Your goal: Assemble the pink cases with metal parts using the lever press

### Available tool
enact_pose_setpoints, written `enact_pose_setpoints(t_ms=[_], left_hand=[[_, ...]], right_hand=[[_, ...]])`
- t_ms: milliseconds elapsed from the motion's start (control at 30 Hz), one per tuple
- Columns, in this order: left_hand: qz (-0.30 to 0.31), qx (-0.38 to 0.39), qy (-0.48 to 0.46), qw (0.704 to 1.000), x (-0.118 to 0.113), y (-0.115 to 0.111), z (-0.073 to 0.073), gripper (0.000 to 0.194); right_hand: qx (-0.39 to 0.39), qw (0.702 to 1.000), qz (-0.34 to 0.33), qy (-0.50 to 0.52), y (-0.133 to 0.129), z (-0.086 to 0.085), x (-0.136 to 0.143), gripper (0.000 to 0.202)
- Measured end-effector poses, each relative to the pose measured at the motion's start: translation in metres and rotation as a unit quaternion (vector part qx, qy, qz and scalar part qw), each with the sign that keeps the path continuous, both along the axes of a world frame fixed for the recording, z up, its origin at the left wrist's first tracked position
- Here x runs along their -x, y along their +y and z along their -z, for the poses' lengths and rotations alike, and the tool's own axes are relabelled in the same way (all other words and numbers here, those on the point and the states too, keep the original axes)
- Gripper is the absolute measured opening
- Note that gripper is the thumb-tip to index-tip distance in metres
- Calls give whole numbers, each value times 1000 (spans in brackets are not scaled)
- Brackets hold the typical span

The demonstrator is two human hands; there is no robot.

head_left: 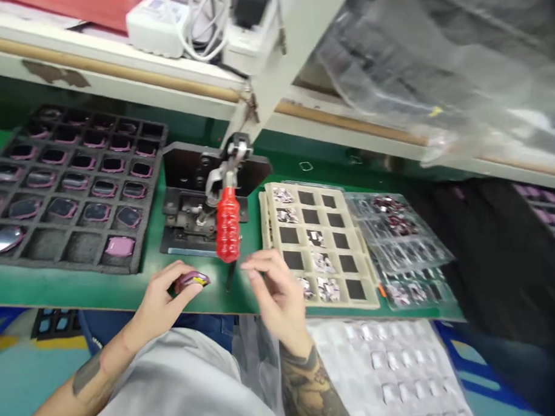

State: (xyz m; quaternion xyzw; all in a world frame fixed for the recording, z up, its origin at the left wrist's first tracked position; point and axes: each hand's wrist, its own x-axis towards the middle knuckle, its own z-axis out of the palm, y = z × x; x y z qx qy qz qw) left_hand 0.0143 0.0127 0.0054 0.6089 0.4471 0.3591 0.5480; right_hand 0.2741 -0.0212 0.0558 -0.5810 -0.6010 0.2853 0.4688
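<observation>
Purple case (179, 283), yellow showing at its edge: in the left hand (160, 300), pinched between thumb and fingers, probably by the sides so that the yellow edge stays free toward the other hand.

Right hand (280, 293): level with it, raised, fingers curled, thumb near the fingertips; whether anything small is gripped, cannot tell.

Clamp with red handle (228, 228): between the hands, just beyond them, its grip pointing back, seemingly for easy grasping.

Black fixture (187, 240): beyond the left hand, under the clamp.

Grey foam tray (82, 246): left of the left hand; compartments presumably keep cases apart.

Cream sectioned tray (370, 299): just right of the right hand, small parts seemingly sorted within reach.
</observation>
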Motion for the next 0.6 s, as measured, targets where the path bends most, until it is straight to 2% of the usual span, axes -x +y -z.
enact_pose_setpoints(t_ms=[100, 200, 400, 533, 600], left_hand=[[-15, 32, -54, 998, 2, 0, -8, 22], [-29, 74, -70, 994, 10, -4, -11, 24], [-41, 13, -36, 998, 22, -6, -12, 23], [-52, -8, -22, 998, 18, -4, -9, 19], [-58, 6, -38, 998, 14, -5, -8, 20]], right_hand=[[6, 996, -56, 68, 9, 12, 41, 21], [1, 994, -56, 96, 17, 23, 64, 21], [-9, 993, -48, 111, 28, 23, 77, 17], [-10, 992, -34, 122, 28, 23, 89, 12], [-23, 992, -9, 123, 25, 27, 95, 12]])
